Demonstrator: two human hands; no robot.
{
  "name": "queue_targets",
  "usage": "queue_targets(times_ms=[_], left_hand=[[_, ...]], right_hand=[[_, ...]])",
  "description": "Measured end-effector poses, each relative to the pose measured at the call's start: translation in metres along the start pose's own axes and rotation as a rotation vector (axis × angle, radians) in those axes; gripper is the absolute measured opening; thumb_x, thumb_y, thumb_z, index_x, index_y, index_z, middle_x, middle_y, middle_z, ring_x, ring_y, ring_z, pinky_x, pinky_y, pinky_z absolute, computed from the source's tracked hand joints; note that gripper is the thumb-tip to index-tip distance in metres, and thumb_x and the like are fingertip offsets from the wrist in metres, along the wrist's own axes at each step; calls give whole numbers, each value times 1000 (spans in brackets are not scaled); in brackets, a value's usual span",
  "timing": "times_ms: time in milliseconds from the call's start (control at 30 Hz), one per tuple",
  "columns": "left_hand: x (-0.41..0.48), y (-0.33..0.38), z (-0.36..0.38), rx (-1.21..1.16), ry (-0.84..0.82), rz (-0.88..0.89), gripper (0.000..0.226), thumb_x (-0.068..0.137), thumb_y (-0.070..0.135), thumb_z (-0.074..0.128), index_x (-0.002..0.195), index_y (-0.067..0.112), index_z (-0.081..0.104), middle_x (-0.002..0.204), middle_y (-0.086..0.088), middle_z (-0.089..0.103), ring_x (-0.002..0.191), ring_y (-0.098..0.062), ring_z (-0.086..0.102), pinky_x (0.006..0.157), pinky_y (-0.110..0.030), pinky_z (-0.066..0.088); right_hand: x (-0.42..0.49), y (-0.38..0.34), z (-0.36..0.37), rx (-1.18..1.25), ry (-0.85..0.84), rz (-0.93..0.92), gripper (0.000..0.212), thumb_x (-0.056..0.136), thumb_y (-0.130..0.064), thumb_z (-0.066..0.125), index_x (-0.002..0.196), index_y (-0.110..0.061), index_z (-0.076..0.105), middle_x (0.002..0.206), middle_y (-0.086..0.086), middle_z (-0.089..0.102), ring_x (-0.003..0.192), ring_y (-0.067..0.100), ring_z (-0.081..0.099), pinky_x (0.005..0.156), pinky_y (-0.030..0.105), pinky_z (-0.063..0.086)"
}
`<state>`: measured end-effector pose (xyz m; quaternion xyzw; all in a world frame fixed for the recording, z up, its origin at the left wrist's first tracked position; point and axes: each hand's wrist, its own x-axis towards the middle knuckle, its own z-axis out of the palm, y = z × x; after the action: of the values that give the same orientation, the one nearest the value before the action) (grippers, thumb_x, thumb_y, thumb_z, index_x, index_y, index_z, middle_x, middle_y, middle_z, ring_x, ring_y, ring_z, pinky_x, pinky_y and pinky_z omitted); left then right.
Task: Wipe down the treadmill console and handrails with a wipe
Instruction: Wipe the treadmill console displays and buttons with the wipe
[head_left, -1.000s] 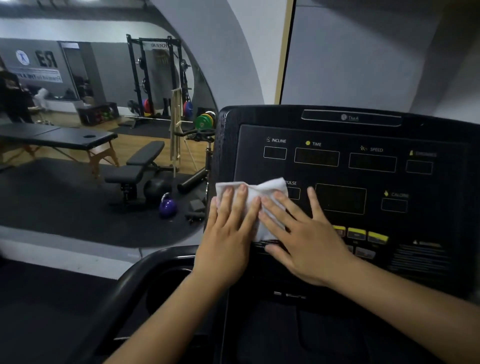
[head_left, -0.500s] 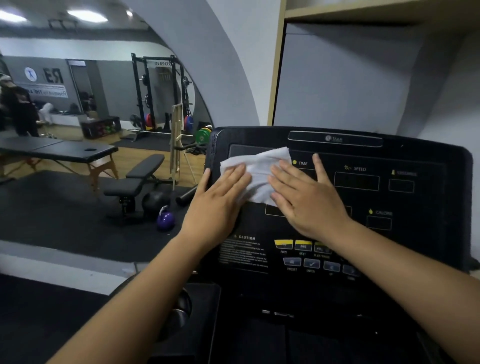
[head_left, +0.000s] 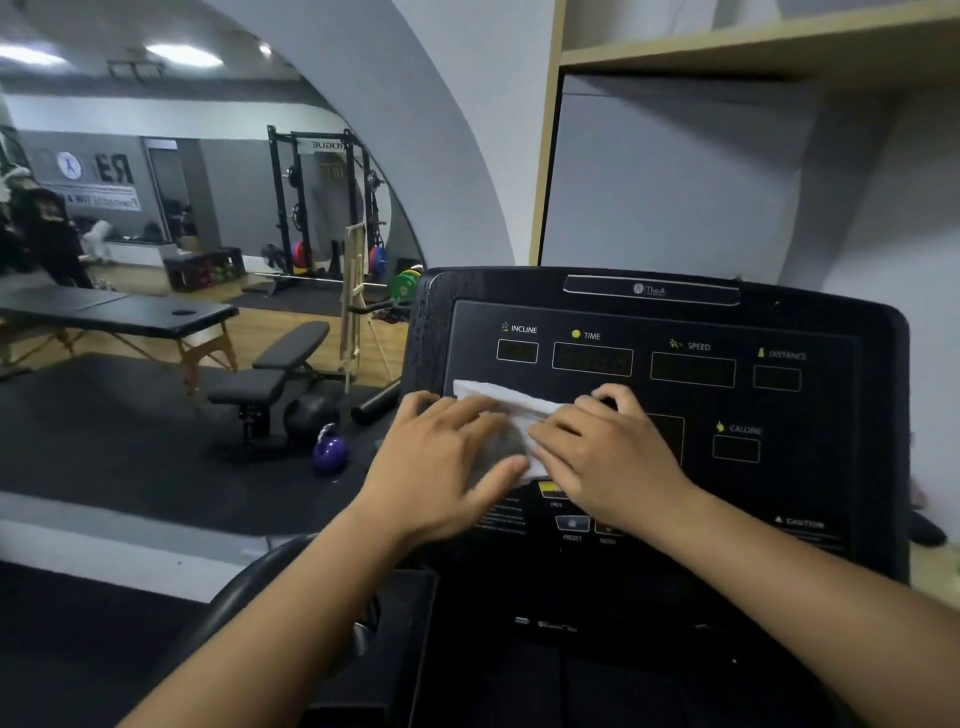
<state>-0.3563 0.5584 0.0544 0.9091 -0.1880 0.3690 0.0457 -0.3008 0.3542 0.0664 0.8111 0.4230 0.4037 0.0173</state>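
Console (head_left: 685, 317), front view. The white wipe (head_left: 511, 401) lies flat on the left half of the panel, at 6 o'clock from the INCLINE and TIME displays. The left hand (head_left: 447, 460) and right hand (head_left: 610, 452) rest side by side on the wipe, fingers extended and pressing it against the panel; neither grips it. Yellow buttons (head_left: 549, 488) show at 6 o'clock from the wipe. The handrail (head_left: 244, 592) curves at 7 o'clock from the left hand; a purple kettlebell (head_left: 331, 452) stands on the floor at 9 o'clock.
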Motion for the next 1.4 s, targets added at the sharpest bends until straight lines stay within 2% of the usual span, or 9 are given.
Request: queue_targets(times_ms=[133, 300, 500, 667, 833, 967, 1067, 1200, 1400], left_hand=[[14, 2, 7, 73, -40, -32, 29, 89, 32, 59, 110, 14, 66, 116, -4, 62, 88, -30, 58, 73, -43, 43], [10, 3, 10, 114, 24, 54, 12, 82, 24, 67, 88, 19, 75, 76, 1, 63, 74, -26, 57, 67, -38, 43], [8, 0, -8, -471, -6, -192, 6, 93, 20, 57, 87, 20, 57, 79, 4, 64, 74, -13, 58, 67, -31, 45], [28, -4, -21, -646, 188, -373, 14, 88, 14, 68, 86, 23, 58, 72, 14, 62, 67, 4, 55, 59, -9, 39], [34, -20, -22, -475, 136, -188, 21, 86, 2, 64, 94, 20, 57, 95, 14, 56, 85, -2, 54, 72, -18, 41], [41, -26, -8, -239, 53, -164, 14, 85, 2, 63, 95, 6, 71, 102, -7, 57, 85, -28, 58, 70, -43, 49], [30, -28, 0, -97, 107, -199, 15, 78, 8, 70, 93, 9, 73, 95, -9, 56, 83, -32, 54, 67, -45, 46], [1, -28, 12, -94, 284, -391, 25, 78, 9, 73, 102, 13, 71, 105, -12, 56, 93, -31, 50, 76, -44, 45], [-22, -21, 23, -145, 188, -433, 47, 85, 8, 71, 130, -2, 58, 139, -20, 52, 128, -34, 47, 106, -42, 42]], right_hand=[[11, -2, -4, -42, -123, 121, 32, 84, -38, 69, 108, -16, 69, 81, 1, 63, 75, 26, 59, 75, 43, 44], [6, -9, -7, -85, -131, -17, 15, 76, -14, 72, 88, -22, 72, 80, -2, 61, 77, 24, 58, 68, 38, 45], [10, -8, -25, 665, -67, 348, 8, 95, -11, 54, 96, -18, 58, 69, -10, 56, 65, 6, 51, 65, 27, 36], [31, 1, -39, 974, -121, 489, 14, 83, -24, 72, 95, -25, 64, 67, -4, 63, 64, 13, 58, 64, 32, 47], [58, 27, -39, 724, 28, 612, 18, 80, -16, 75, 95, -21, 65, 85, 2, 65, 74, 20, 60, 73, 35, 50], [61, 11, -25, 87, 192, 106, 14, 85, -12, 64, 98, -9, 69, 100, 10, 66, 89, 33, 61, 80, 44, 48], [39, -21, 3, 88, -20, -125, 39, 93, -29, 49, 118, -3, 65, 131, 17, 59, 118, 34, 57, 100, 46, 46], [31, -12, 21, -89, -386, -242, 69, 97, -50, 28, 146, -3, 35, 155, 16, 26, 145, 32, 20, 118, 48, 20], [115, 16, 21, -178, -338, -39, 80, 93, -61, 6, 152, -8, 4, 161, 11, 1, 148, 25, -6, 120, 46, 0]])
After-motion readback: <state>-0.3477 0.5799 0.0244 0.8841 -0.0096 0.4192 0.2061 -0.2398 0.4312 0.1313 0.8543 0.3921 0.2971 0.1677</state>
